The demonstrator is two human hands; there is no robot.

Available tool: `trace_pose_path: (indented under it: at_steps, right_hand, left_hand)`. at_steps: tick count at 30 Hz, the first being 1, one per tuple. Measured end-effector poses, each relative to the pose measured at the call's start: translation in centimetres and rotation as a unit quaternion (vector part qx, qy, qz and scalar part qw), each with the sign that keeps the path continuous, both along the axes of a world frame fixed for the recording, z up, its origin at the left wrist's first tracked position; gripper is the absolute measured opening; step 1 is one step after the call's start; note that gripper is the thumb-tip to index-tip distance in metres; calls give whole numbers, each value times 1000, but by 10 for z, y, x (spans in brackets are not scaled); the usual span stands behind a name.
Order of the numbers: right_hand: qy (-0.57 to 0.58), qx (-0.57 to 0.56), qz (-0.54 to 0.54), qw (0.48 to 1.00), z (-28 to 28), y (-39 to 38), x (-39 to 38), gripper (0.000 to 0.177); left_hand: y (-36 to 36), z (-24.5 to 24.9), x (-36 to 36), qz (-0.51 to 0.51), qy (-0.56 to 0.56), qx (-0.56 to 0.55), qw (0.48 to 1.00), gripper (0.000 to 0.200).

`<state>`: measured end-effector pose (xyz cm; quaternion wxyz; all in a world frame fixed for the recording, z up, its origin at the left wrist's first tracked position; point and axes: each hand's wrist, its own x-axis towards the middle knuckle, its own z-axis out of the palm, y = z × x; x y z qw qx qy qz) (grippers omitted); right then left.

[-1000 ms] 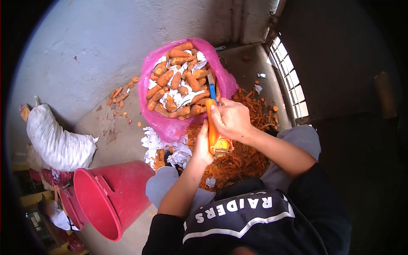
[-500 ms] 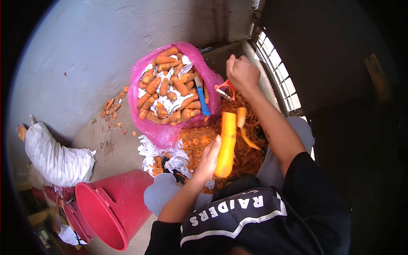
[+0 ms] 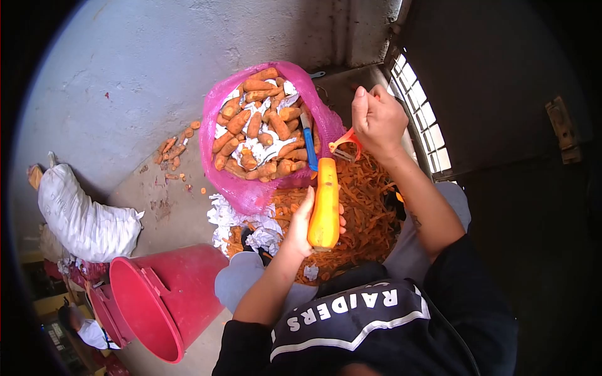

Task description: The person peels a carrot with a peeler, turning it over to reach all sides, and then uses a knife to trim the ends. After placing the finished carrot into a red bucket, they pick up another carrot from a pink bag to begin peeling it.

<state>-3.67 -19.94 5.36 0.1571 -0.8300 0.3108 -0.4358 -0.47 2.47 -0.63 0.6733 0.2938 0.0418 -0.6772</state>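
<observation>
A peeled, bright orange carrot (image 3: 325,210) stands nearly upright in my left hand (image 3: 300,227), whose fingers wrap round its lower part. My right hand (image 3: 380,120) is closed on an orange peeler (image 3: 348,145); the blade end points toward the carrot's top and is apart from it. Beyond both hands, a pink bag (image 3: 216,100) holds many unpeeled carrots (image 3: 279,127) among crumpled white paper. A blue-handled knife (image 3: 310,147) lies on the carrots at the bag's right side. Beneath my hands spreads a heap of carrot peelings (image 3: 370,219).
Red bins (image 3: 200,276) lean at lower left, near a stuffed white sack (image 3: 88,216). Carrot ends (image 3: 172,150) lie on the floor by the wall. Crumpled paper (image 3: 226,219) sits beside the peelings. A barred opening (image 3: 420,116) is at right. Part of another person (image 3: 91,332) shows at lower left.
A strip of peel seen in the air beside the carrot is gone from there. My left hand has turned the carrot slightly, its wider end toward me. The peeler has come closer to the carrot's top.
</observation>
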Motion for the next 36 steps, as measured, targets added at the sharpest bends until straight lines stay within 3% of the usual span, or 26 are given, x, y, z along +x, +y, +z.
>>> trace_pose_path:
  at_steps: [3,6,8,11,17,20,22,24,25,26,28,32,36]
  right_hand:
    - [-4,154,26,988,-2,-4,1,47]
    - [77,279,64,955,-15,17,2,49]
    - [106,253,118,954,-20,42,0,49]
    - [173,195,213,942,-10,65,-7,44]
    - [159,129,197,959,-20,72,-3,44]
    - [163,94,168,968,-24,63,1,45]
    - [183,130,70,972,-24,36,16,46]
    - [122,27,-6,992,-28,-2,17,45]
    - [105,-99,-69,987,-37,-27,19,41]
    - [100,-84,-116,985,-38,-43,16,40]
    - [40,-24,-143,989,-26,-48,12,43]
    - [51,222,-43,973,-15,-18,15,51]
    - [109,356,85,924,-14,18,15,57]
  left_hand:
    - [-4,1,5,39,-9,-3,999,59]
    - [-3,-9,10,63,-31,7,998,56]
    - [0,-24,13,73,-21,28,997,55]
    - [-17,-2,8,154,-14,95,983,52]
    - [-19,-9,9,104,-43,37,993,52]
    - [-17,-9,4,76,-103,71,989,54]
    - [-15,6,-10,76,-155,90,981,53]
    - [-5,5,-20,14,-136,97,986,52]
    - [-1,9,-28,-11,-206,95,974,52]
    - [3,16,-33,-36,-276,93,956,52]
    - [7,17,-32,-47,-176,69,981,56]
    - [10,-1,-11,16,-13,23,1000,64]
    - [4,-8,0,98,-41,81,991,61]
